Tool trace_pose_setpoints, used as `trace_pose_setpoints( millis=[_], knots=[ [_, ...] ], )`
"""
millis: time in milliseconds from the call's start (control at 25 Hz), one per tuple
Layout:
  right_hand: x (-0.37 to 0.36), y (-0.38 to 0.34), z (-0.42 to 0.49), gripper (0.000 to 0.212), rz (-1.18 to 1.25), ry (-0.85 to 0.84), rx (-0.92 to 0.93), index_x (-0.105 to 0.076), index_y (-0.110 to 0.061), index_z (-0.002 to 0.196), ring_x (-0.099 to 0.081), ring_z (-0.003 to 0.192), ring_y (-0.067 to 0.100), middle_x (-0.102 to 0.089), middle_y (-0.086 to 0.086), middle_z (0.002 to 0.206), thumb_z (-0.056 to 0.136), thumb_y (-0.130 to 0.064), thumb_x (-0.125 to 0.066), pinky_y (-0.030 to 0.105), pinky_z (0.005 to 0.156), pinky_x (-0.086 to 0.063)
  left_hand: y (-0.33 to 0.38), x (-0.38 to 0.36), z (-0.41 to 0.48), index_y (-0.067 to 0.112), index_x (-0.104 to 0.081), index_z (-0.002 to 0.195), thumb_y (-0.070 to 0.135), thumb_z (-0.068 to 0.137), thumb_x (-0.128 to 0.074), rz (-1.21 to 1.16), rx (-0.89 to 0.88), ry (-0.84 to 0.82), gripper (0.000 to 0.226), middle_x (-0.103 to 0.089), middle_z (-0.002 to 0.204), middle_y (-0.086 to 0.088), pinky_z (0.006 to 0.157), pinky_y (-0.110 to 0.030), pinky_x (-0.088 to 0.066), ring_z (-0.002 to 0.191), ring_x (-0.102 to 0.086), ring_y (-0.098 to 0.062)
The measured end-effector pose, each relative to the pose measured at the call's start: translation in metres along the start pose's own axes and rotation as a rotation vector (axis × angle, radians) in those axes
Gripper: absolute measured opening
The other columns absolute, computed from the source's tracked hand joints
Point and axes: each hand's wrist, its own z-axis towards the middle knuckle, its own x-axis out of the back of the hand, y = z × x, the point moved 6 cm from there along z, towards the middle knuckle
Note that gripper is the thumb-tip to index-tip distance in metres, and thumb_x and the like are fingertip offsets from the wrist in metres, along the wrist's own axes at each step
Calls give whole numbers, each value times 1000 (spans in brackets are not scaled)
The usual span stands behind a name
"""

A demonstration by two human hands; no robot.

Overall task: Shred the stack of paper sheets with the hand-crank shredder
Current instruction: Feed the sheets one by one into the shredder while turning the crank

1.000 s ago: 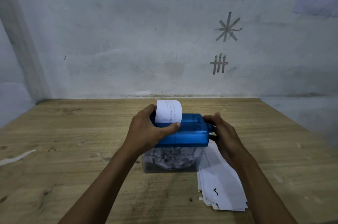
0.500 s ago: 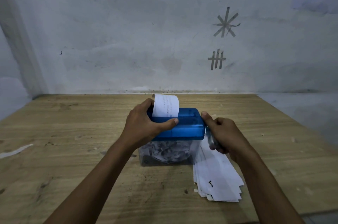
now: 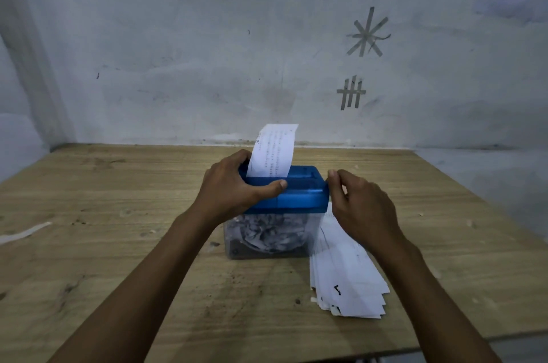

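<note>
A small hand-crank shredder with a blue top [image 3: 299, 199] and a clear bin [image 3: 267, 236] full of grey-white shreds stands mid-table. One printed paper sheet [image 3: 274, 152] sticks upright out of the slot. My left hand [image 3: 234, 190] grips the blue top from the left, thumb across its front edge. My right hand [image 3: 364, 211] is at the shredder's right side, with its fingers curled round the crank, which is mostly hidden behind them. The stack of paper sheets [image 3: 347, 282] lies fanned on the table, right of the bin and partly under my right forearm.
The wooden table [image 3: 118, 244] meets a pale wall along its far edge, and its near edge drops off at lower right. A thin white paper scrap [image 3: 23, 232] lies at far left. Small crumbs dot the wood.
My right hand swung down and back up at the shredder's right side. The sheet in the slot now stands taller and straighter. My left hand kept its hold on the top.
</note>
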Motion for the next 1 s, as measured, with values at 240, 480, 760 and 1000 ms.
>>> trace_pose_setpoints(
  millis=[240, 480, 760, 1000],
  knots=[
    [3, -9, 64, 41, 174, -649, -168, -73, 3, 90, -50, 48, 20, -60, 4, 60, 97, -34, -56, 30, 50, -44, -2, 1, -3, 25, -59, 115, 81, 55, -70, -60, -31, -36, 83, -64, 111, 12, 77, -35, -61, 94, -64, -8],
    [11, 5, 56, 40, 442, -678, 34, -77, -8, 98, -71, 88, 14, -76, 4, 94, 89, -46, -67, 31, 73, -59, -7, 5, 3, 25, -60, 115, 84, 53, -68, -66, -36, -18, 86, -64, 115, 12, 79, -34, -61, 95, -64, -8],
    [-22, 10, 70, 52, 709, -425, -207, -61, -4, 80, -66, 55, 27, -66, 14, 69, 99, -51, -53, 30, 47, -50, -13, 6, 5, 23, -61, 112, 81, 56, -76, -120, -31, -4, 82, -64, 112, 14, 73, -20, -57, 95, -63, -5],
    [-107, 33, 22, 27, 1115, -633, -796, -56, -12, 83, -33, 37, 5, -47, 0, 58, 102, -29, -46, 15, 31, -20, -14, 8, 5, 28, -60, 109, 83, 52, -75, -106, -37, 0, 81, -64, 109, 18, 75, -24, -59, 94, -64, -4]
  ],
)
